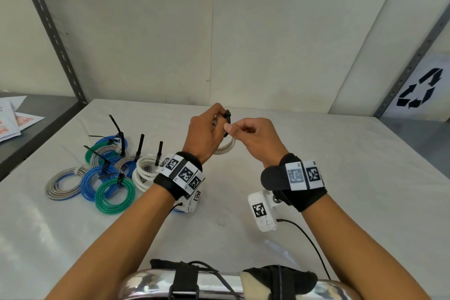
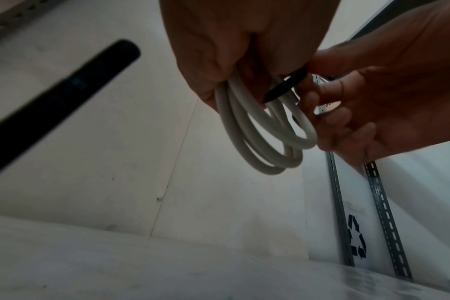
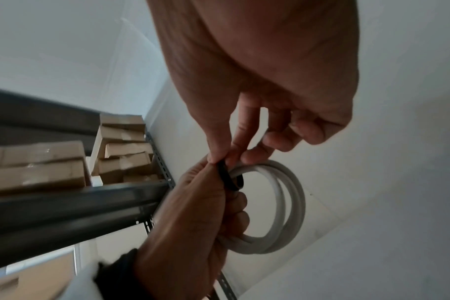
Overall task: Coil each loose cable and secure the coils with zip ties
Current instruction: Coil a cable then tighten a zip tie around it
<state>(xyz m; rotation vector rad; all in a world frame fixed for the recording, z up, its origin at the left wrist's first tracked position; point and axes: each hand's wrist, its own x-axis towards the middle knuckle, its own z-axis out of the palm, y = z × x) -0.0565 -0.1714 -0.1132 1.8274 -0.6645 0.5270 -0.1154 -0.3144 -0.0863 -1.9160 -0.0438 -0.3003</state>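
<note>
My left hand (image 1: 207,129) grips a small coil of white cable (image 1: 227,147) above the middle of the table; the coil hangs below the fingers (image 2: 257,130) (image 3: 278,205). A black zip tie (image 1: 227,120) is looped round the coil at the top. My right hand (image 1: 246,129) pinches the zip tie (image 3: 225,172) between thumb and forefinger, right beside the left hand's fingers. The tie's pointed tail (image 2: 283,87) pokes out between the two hands. How tight the loop sits is hidden by the fingers.
Several coils in blue, green, grey and white (image 1: 107,173), most with black zip ties sticking up, lie on the white table (image 1: 341,178) at the left. Papers (image 1: 14,117) lie on a dark shelf at the far left. Slotted metal posts (image 1: 53,31) flank the table.
</note>
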